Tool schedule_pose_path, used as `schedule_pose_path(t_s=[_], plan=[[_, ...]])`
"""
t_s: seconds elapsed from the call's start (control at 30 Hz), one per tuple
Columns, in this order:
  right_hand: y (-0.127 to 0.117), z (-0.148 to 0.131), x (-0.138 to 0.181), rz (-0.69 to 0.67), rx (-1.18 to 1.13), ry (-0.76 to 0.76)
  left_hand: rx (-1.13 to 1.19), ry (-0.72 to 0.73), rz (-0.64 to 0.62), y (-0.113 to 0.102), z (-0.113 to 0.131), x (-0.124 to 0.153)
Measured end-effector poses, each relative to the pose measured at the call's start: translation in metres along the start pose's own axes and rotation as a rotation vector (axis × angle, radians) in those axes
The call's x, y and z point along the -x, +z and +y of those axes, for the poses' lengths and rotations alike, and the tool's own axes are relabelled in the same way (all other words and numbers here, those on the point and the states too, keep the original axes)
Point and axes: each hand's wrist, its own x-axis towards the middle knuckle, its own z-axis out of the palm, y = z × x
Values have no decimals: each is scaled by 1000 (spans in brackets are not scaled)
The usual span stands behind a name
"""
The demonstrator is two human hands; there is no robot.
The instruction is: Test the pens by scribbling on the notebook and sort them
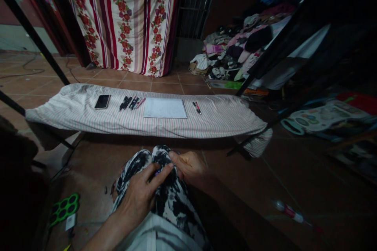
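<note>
My left hand (140,194) rests on my lap, over black-and-white patterned trousers (171,200). Its fingers pinch a small purple object (158,171) that I cannot make out. Right beside it, my right hand (188,166) has curled fingers that meet the left fingertips at the same spot. In front of my knees stands a low board covered with striped cloth (88,113). On it lie a spiral notebook (165,108), a black phone (102,101), several pens (131,102) left of the notebook, and two pens (196,107) to its right.
A floral curtain (129,19) hangs behind the board. A pile of clothes (238,47) lies at the back right. On the tiled floor are a green plastic piece (63,208) at my left and a small bottle (287,210) at my right. Dark frame bars (32,31) cross both sides.
</note>
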Motion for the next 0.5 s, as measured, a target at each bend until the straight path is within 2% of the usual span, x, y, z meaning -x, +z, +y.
schedule_pose_path(t_s=[0.2, 0.4, 0.5], plan=[[-1, -7, 2, -24, 12, -5, 141, -91, -5, -1, 5, 1], [1, -7, -1, -67, 26, -41, 363, -222, 58, 2, 7, 0], [-1, -5, -2, -3, 5, -93, 460, -350, 48, 5, 5, 3]])
